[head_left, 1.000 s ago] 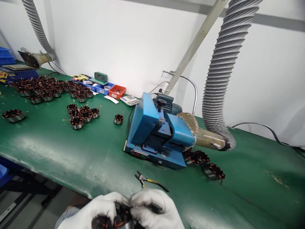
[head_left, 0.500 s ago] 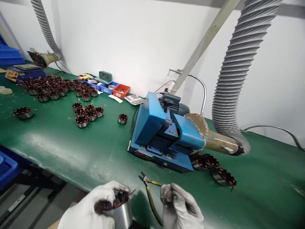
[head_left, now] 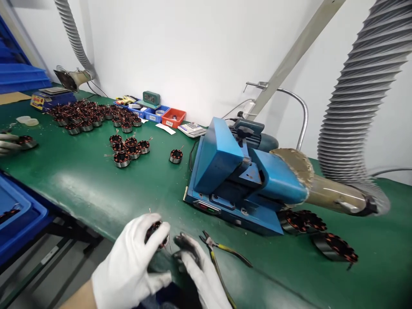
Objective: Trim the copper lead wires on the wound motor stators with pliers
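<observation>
Co-worker's hand (head_left: 7, 143): touched a stator at far left.
Left hand (head_left: 135, 257): gloved, fingers curled around a stator (head_left: 156, 234) at the table (head_left: 80, 184) edge.
Right hand (head_left: 201, 274): fingers loosely spread, beside that stator.
Pliers (head_left: 222, 253): lay by the right hand.
Machine (head_left: 238, 176): stood behind.

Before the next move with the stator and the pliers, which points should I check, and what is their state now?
1. Left hand holds the stator firmly: ok.
2. Right hand has the pliers: not ok, they lie on the green table beside its fingertips.
3. Pliers jaws open: cannot tell.
4. Wire ends of the stator free: cannot tell.
5. Blue machine apart from both hands: ok.
</observation>
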{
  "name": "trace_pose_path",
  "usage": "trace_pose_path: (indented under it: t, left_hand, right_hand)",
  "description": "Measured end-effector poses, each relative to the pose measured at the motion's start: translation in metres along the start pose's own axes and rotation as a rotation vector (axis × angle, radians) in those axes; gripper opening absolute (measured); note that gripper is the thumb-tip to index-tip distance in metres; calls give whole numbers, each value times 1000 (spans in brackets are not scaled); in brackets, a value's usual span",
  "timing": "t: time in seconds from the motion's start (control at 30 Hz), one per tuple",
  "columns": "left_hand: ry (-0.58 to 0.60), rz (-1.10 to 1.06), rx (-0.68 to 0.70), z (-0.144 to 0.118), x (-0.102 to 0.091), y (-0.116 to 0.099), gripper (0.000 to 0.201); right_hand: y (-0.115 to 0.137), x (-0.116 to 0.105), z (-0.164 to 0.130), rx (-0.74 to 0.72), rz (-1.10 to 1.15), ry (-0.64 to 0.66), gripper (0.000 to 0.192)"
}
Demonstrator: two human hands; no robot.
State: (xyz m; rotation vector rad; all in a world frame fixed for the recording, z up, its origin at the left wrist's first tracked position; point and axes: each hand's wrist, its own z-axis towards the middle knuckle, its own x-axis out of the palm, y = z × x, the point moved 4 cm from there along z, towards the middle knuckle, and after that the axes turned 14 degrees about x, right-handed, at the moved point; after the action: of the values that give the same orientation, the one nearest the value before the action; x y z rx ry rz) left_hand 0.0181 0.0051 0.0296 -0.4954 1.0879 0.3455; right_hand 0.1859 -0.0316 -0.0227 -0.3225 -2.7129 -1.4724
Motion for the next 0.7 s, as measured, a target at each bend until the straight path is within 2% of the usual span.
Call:
trace_pose_path:
  t: [0.1, 0.2, 0.3, 0.4, 0.47, 0.5, 0.6, 0.63, 0.7]
  left_hand:
    - [30, -120, 156, 18, 4, -1, 72]
    - [98, -169, 122, 24, 20, 4, 74]
    - [102, -177, 22, 17, 29, 5, 83]
    - [100, -189, 1, 10, 26, 3, 89]
    - [114, -210, 41, 11, 22, 1, 90]
    - [117, -222, 65, 12, 20, 1, 92]
    - [113, -254, 116, 17, 19, 4, 96]
    - [107, -262, 127, 18, 20, 5, 97]
    - [83, -272, 141, 22, 23, 7, 96]
  right_hand:
    - [10, 14, 7, -55, -87, 131, 36]
    - [15, 24, 16, -22, 59, 183, 25]
    - [16, 15, 21, 20, 273, 125, 26]
    - [17, -12, 21, -56, 392, -42, 32]
    - [18, -24, 19, -93, 203, -110, 30]
    - [18, -24, 19, -105, 45, -100, 30]
    - [18, -5, 16, -145, -358, 55, 36]
    - [17, 3, 15, -159, -404, 86, 33]
    - [16, 17, 18, -154, -399, 53, 19]
